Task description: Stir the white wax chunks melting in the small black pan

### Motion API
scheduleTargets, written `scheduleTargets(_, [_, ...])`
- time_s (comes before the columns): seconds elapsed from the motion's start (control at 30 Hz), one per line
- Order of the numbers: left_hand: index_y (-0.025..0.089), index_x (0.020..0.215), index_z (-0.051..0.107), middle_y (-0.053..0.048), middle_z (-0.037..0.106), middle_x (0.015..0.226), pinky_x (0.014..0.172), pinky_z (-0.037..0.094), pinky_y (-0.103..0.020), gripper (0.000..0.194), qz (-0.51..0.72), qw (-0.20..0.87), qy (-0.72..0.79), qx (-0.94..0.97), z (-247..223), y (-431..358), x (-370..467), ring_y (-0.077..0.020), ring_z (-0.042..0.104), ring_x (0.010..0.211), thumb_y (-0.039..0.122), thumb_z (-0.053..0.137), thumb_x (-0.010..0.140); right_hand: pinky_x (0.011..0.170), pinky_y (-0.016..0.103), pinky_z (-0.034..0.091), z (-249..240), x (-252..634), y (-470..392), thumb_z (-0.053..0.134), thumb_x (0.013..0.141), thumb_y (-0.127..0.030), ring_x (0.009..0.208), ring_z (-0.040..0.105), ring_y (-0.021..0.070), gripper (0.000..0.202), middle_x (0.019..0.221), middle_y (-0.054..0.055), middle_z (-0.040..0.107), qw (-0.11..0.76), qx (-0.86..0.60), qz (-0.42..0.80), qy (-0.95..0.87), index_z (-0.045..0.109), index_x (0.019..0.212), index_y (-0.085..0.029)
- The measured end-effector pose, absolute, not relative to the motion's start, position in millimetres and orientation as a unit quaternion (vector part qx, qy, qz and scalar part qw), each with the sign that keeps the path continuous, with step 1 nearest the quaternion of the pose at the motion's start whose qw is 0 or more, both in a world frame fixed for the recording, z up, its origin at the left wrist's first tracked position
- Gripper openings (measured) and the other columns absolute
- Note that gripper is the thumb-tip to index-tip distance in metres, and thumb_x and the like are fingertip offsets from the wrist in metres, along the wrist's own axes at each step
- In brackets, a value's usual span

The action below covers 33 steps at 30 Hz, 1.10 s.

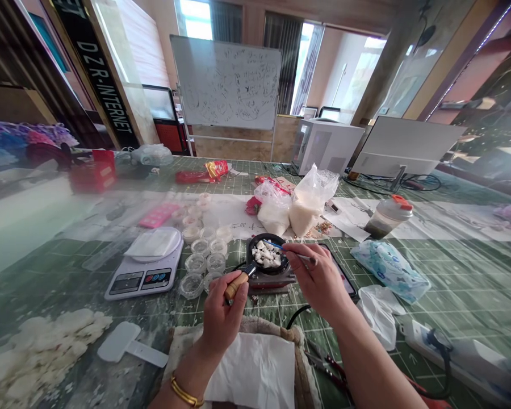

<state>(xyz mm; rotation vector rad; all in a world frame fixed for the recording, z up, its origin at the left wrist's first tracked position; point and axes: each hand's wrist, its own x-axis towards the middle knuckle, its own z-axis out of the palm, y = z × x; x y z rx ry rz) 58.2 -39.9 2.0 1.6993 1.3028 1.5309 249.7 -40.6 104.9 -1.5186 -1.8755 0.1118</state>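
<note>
Pan (250,253): while its wooden handle (237,286) is wrapped by the fingers of the left hand (224,311), it is positioned above a low block (273,281).
White chunks (267,257): contained in the pan.
Thin stick (276,246): pinched by the fingers of the right hand (315,276), over the pan.
Scale (147,264): set left, beside clear cups (196,263).

The left hand (225,307) is closed in a grip, its wrist ringed by a gold bracelet. The right hand (309,270) pinches with thumb and fingers, knuckles up, the bare forearm slanting in from the lower right. Both hands are apart.
</note>
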Motion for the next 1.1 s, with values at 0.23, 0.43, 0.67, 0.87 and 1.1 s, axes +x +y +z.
scheduleTargets(0.23, [0.018,0.105,0.058,-0.009,0.062,0.096,0.068,0.053,-0.027,0.025,0.563,0.252,0.479,0.624,2.5,-39.8,57.8,-0.0168,0.062,0.081,0.032,0.057,0.084,0.09,0.038,0.036,102.2,247.0,-38.5,0.041,0.091,-0.032,0.095,0.057,0.02,0.025,0.096,0.004,0.069,0.353,-0.593,0.045,-0.723,0.063,0.101,-0.024])
scheduleTargets(0.43, [0.018,0.105,0.058,-0.008,0.063,0.095,0.068,0.053,-0.027,0.026,0.561,0.255,0.482,0.623,1.5,-38.6,58.6,-0.0175,0.062,0.082,0.032,0.057,0.083,0.088,0.04,0.036,105.0,250.5,-39.0,0.041,0.091,-0.033,0.092,0.058,0.021,0.026,0.09,0.004,0.07,0.328,-0.606,0.048,-0.723,0.064,0.096,-0.024])
scheduleTargets(0.67, [0.019,0.105,0.059,-0.008,0.064,0.094,0.072,0.052,-0.028,0.025,0.554,0.241,0.486,0.632,4.1,-40.2,57.2,-0.0183,0.062,0.084,0.032,0.057,0.083,0.09,0.041,0.034,104.2,254.3,-36.3,0.041,0.091,-0.033,0.094,0.058,0.0214,0.026,0.09,0.005,0.07,0.328,-0.62,0.037,-0.712,0.064,0.099,-0.024])
scheduleTargets(0.87, [0.018,0.105,0.059,-0.008,0.063,0.094,0.065,0.053,-0.026,0.026,0.562,0.257,0.482,0.621,3.1,-41.0,58.0,-0.0159,0.063,0.076,0.033,0.057,0.083,0.089,0.039,0.036,102.6,251.2,-36.8,0.041,0.091,-0.033,0.096,0.058,0.0208,0.026,0.096,0.005,0.069,0.354,-0.599,0.038,-0.718,0.063,0.101,-0.024])
scheduleTargets(1.1, [0.019,0.105,0.058,-0.008,0.063,0.095,0.067,0.053,-0.026,0.026,0.562,0.265,0.478,0.621,1.4,-40.0,58.1,-0.0165,0.063,0.079,0.033,0.056,0.084,0.088,0.036,0.037,108.3,249.9,-44.7,0.041,0.091,-0.031,0.094,0.058,0.0196,0.024,0.092,0.003,0.069,0.35,-0.589,0.039,-0.727,0.063,0.095,-0.024])
